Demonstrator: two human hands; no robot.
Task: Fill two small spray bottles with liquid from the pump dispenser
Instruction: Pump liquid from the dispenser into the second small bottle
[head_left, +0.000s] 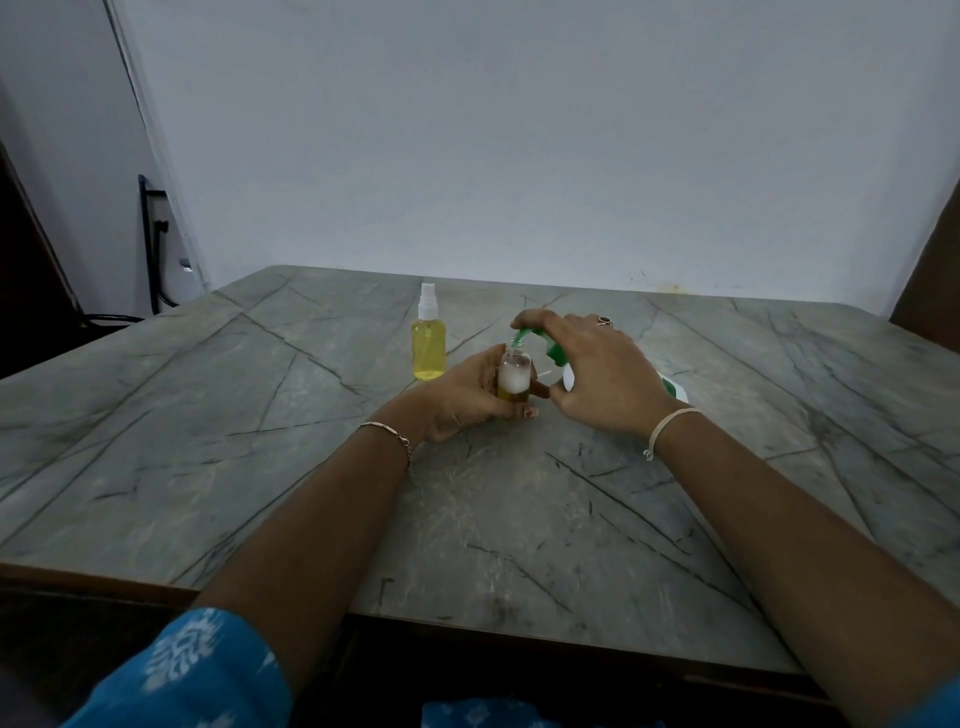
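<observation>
1 capped bottle (429, 345) stands full, yellow. Left hand (460, 400) grips the open foamy bottle (514, 376); right hand (602, 374) clasps the green pump (554, 354).

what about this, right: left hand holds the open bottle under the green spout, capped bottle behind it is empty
No: the head view shows the capped bottle full of yellow liquid, not empty. The rest is right.

- Capped spray bottle (429, 349) is showing yellow liquid.
- Pump dispenser (555, 355) is showing green and white.
- Table (260, 415) is showing grey, dark-veined marble.
- Sleeve (208, 670) is showing white-printed blue.
</observation>
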